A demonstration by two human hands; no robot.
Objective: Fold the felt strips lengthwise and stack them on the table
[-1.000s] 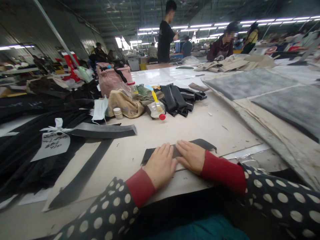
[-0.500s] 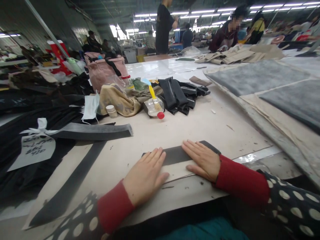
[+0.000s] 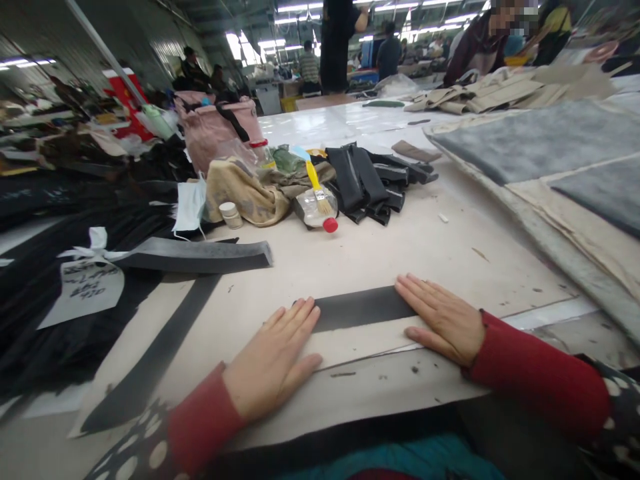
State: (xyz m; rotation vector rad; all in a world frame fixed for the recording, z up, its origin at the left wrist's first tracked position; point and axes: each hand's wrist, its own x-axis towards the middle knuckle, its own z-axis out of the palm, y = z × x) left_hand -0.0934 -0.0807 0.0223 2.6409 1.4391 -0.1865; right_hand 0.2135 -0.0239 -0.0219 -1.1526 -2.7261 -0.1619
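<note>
A dark grey fabric strip (image 3: 361, 308) lies flat on the pale table covering (image 3: 320, 267) in front of me. My left hand (image 3: 274, 357) rests palm down over its left end, fingers stretched out. On its right end lies my right hand (image 3: 443, 320), also flat, with the thumb apart from the fingers. Both ends of the strip are hidden beneath the hands. To the left is a longer dark strip (image 3: 160, 353), and beyond it a grey-and-black band (image 3: 200, 257) tied with a handwritten white tag (image 3: 83, 290).
Farther back sit a clear bottle with a red cap (image 3: 330, 225), a yellow-handled brush (image 3: 315, 183), a small white jar (image 3: 231, 215), folded black pieces (image 3: 357, 180) and a pink bag (image 3: 215, 130). Large grey panels (image 3: 530, 143) cover the right side. Several people are in the background.
My hands have moved apart along the strip, the right one sliding right and the left one slightly left, baring more of its middle. The camera view has shifted a little.
</note>
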